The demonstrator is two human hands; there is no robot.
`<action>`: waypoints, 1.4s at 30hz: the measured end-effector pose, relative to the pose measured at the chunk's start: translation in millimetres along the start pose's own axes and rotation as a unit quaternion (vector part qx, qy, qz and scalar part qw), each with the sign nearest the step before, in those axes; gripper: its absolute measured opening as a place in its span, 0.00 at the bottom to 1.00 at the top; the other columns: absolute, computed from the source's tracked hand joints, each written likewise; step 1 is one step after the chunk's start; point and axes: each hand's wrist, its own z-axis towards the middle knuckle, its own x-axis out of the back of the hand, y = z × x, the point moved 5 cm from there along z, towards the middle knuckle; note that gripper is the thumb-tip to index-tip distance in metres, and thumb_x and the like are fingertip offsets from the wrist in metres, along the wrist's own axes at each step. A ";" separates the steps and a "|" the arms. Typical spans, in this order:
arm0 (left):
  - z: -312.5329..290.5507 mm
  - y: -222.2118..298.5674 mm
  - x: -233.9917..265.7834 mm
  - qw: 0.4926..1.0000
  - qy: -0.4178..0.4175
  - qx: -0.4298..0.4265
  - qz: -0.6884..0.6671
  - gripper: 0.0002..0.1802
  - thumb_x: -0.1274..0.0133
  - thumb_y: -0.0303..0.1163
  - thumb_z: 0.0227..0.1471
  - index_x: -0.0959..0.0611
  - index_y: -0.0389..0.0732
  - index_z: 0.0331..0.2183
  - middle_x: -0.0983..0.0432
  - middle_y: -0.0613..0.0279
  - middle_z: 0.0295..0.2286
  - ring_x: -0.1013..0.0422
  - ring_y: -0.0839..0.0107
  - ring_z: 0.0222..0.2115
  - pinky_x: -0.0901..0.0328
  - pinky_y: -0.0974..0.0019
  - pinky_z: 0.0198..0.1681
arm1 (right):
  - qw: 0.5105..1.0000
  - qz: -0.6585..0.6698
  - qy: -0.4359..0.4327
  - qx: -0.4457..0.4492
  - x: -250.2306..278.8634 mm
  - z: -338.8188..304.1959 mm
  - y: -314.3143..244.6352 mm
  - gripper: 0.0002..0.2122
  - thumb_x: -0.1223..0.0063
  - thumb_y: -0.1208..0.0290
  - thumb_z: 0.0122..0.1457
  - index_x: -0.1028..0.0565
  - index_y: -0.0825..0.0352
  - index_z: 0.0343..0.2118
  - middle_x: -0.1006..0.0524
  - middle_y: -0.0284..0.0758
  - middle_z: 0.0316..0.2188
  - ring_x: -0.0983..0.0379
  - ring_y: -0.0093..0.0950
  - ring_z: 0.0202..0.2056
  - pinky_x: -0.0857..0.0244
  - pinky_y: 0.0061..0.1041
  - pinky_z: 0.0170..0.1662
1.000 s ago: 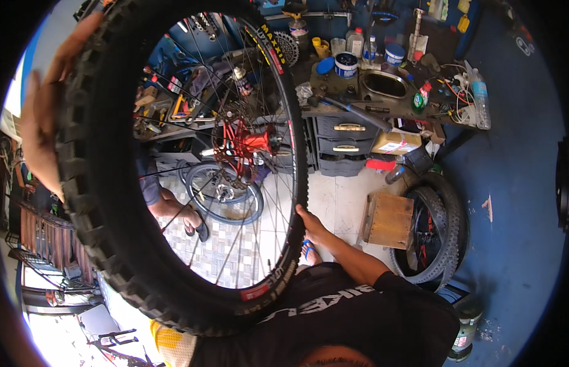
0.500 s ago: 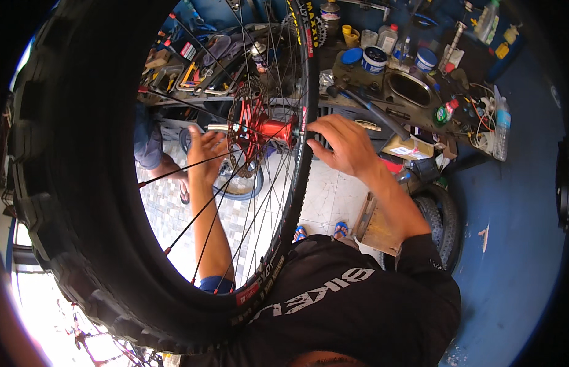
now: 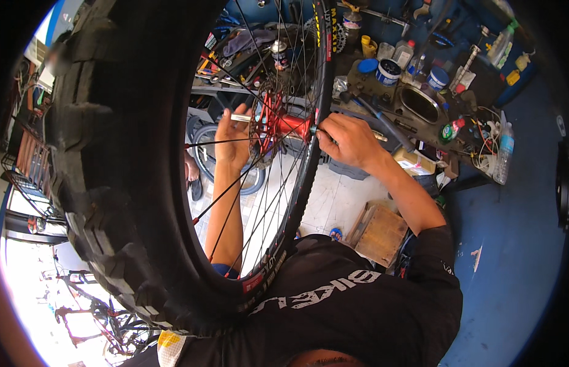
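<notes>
The right hand (image 3: 348,139) pinches the end of the red hub (image 3: 293,126); whether the left hand's (image 3: 234,150) grip, behind spokes (image 3: 205,144), holds the silver rod (image 3: 240,118), I cannot tell. The bicycle wheel (image 3: 132,153), top cut off, partly hides the cluttered counter (image 3: 436,127).

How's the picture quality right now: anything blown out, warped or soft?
Head view: the lower-left background washes out to near white; head view: strong fisheye curvature, with black corners; head view: the near tyre looks somewhat soft and dark, while the red hub reads more clearly.
</notes>
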 end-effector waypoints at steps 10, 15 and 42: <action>-1.8 1.2 -4.4 0.999 -0.051 -0.005 0.005 0.20 0.43 0.40 0.67 0.21 0.33 0.50 0.19 0.49 0.43 0.21 0.61 0.43 0.25 0.61 0.47 | 0.992 0.077 0.013 -0.095 -3.7 -5.0 -1.6 0.07 0.40 0.70 0.60 0.23 0.69 0.33 0.23 0.40 0.29 0.23 0.43 0.29 0.29 0.40 0.32; 8.9 -5.9 15.2 0.994 0.025 -0.085 0.057 0.23 0.44 0.36 0.67 0.24 0.32 0.57 0.20 0.49 0.49 0.21 0.63 0.44 0.25 0.62 0.45 | 0.972 0.167 0.004 -0.166 -9.3 -7.2 3.4 0.08 0.41 0.70 0.61 0.23 0.71 0.32 0.23 0.41 0.28 0.24 0.40 0.27 0.32 0.37 0.31; 3.2 -5.2 17.6 0.994 0.001 -0.036 0.103 0.23 0.47 0.51 0.67 0.20 0.41 0.50 0.18 0.57 0.41 0.19 0.58 0.37 0.23 0.55 0.43 | 0.919 -0.069 0.045 -0.386 5.6 -56.9 219.3 0.09 0.39 0.65 0.62 0.18 0.60 0.43 0.17 0.40 0.38 0.18 0.40 0.41 0.26 0.38 0.43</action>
